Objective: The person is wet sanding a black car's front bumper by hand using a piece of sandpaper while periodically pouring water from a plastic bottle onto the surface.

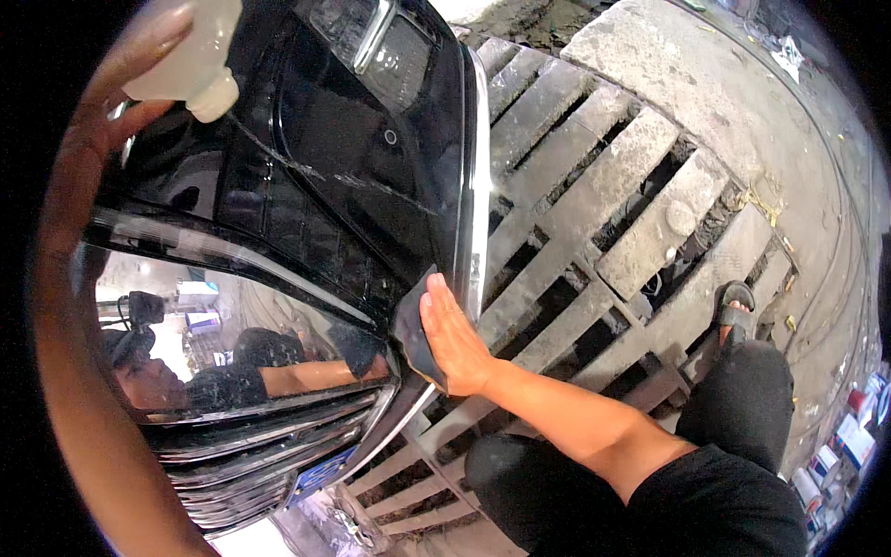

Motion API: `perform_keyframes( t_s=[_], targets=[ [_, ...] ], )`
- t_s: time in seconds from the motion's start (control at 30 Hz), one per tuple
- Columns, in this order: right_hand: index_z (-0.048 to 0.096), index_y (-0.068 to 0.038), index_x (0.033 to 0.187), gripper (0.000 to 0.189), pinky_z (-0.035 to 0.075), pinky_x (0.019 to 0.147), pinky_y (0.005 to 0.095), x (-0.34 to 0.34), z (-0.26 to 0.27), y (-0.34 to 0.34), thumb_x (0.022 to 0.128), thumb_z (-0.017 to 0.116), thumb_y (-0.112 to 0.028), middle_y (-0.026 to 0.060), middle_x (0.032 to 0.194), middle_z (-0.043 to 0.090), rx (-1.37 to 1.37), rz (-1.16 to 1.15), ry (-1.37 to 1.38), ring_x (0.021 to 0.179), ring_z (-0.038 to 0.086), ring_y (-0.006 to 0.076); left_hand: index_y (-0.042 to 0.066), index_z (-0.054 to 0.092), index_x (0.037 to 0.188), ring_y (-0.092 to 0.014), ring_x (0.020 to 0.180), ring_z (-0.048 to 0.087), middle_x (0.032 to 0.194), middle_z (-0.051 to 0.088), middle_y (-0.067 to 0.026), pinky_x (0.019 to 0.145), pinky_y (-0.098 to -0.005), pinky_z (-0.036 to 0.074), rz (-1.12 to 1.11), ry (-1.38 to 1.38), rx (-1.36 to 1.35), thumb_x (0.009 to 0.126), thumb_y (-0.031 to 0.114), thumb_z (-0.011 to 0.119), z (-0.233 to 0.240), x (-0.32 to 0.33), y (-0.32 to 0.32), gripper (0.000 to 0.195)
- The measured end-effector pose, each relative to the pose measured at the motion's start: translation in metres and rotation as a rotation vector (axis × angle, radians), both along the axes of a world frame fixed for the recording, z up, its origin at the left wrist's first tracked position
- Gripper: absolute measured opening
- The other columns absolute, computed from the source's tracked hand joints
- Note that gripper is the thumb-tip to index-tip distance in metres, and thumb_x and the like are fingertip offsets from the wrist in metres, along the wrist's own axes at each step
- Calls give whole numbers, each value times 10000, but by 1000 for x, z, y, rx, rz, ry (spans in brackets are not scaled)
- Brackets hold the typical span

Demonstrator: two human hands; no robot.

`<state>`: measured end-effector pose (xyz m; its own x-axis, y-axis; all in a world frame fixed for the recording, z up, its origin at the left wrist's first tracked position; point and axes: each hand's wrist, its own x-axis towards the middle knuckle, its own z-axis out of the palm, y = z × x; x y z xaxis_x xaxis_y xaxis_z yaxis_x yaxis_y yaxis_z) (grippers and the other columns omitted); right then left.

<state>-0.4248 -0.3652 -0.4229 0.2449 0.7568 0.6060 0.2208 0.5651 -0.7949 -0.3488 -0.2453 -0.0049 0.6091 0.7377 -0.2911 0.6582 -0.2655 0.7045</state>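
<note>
My left hand (132, 76), at the upper left, grips a translucent plastic squeeze bottle (184, 52) with its pale nozzle pointing down. From the nozzle a thin streak of liquid crosses the glossy black car bumper (348, 146). My right hand (452, 334) lies flat, fingers together, on a dark grey sheet (412, 331), apparently sandpaper. It presses this sheet against the bumper's corner edge, beside the mirror-like panel (230, 334). My arm and the sheet are reflected in that panel. The palm hides part of the sheet.
A lamp (397, 59) with droplets sits in the bumper above. Grille slats (264, 459) and a blue plate (320, 473) lie below. Beside the car is a gapped slatted platform (557, 181) with a concrete slab (654, 63) beyond. Boxes (832, 463) stand lower right, near my sandalled foot (738, 306).
</note>
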Motion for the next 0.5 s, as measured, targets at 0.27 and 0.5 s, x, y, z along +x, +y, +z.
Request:
perform_keyframes(
  t_s=[0.27, 0.5],
  targets=[
    [69, 49, 1550, 1076, 85, 1238, 494, 34, 63, 92, 665, 667, -78, 331, 1597, 53, 135, -72, -169, 1503, 52, 454, 14, 547, 1322, -262, 1124, 599, 1237, 617, -144, 938, -395, 494, 14, 208, 672, 781, 342, 796, -18, -23, 18, 680],
    [90, 56, 1544, 1085, 110, 1216, 549, 34, 39, 31, 651, 694, -66, 352, 1587, 52, 183, -48, -15, 1490, 95, 485, 29, 546, 1330, -245, 1156, 587, 1259, 616, -127, 973, -391, 454, 76, 229, 850, 793, 440, 782, -24, -18, 16, 716]
  ],
)
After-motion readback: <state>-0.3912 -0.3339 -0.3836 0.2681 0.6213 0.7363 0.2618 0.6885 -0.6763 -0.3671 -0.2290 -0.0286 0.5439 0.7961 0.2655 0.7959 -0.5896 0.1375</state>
